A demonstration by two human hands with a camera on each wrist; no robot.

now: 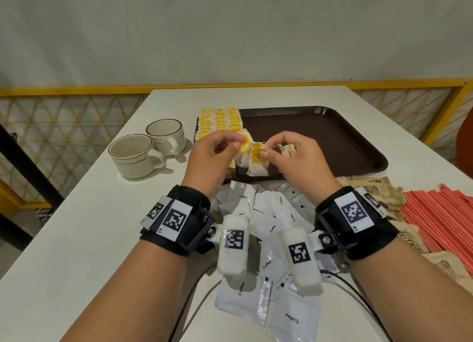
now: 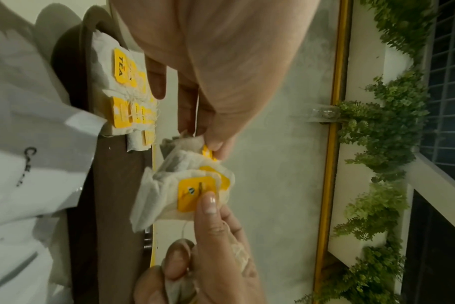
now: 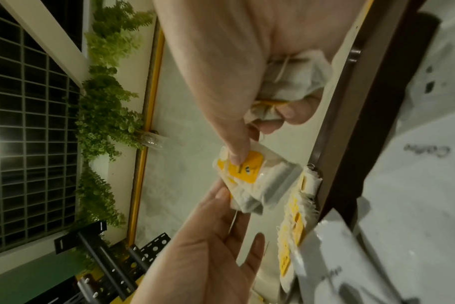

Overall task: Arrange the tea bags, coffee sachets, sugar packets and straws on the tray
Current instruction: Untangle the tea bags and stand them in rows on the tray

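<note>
Both hands up over the near-left part of the tray, working a cluster of tea bags.

Left hand: thumb and forefinger pinch a bag at its yellow tag. Right hand: thumb presses another bag's tag, with further bags bunched in its curled fingers.

Rows of bags already laid at the tray's far-left corner. Coffee sachets, sugar packets and straws lie on the desk, off the tray.

Risks, as judged:
- Strings look tangled; pulling apart could tear a bag or snap off a tag.
- The bunch in the right hand could slip and scatter.
- A dropped bag could upset the laid rows.
</note>
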